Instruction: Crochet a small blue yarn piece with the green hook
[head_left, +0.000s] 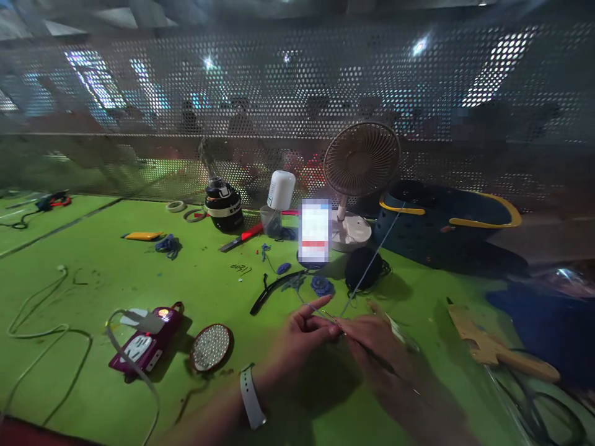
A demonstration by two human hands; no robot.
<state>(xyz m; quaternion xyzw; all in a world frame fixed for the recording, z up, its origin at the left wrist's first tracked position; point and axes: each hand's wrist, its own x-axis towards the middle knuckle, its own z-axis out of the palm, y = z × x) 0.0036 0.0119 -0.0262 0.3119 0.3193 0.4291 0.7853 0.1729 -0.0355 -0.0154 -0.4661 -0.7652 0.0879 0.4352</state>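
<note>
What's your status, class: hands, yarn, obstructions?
Right hand gripping slim tool; left hand pinching yarn. Yarn running up to blue container. Dark ball just beyond, not blocking.

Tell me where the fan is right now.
In the head view, the fan stands right of centre, between the bright screen and the dark blue basket.

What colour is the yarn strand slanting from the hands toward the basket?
The yarn strand is pale greyish blue, in the head view.
</note>
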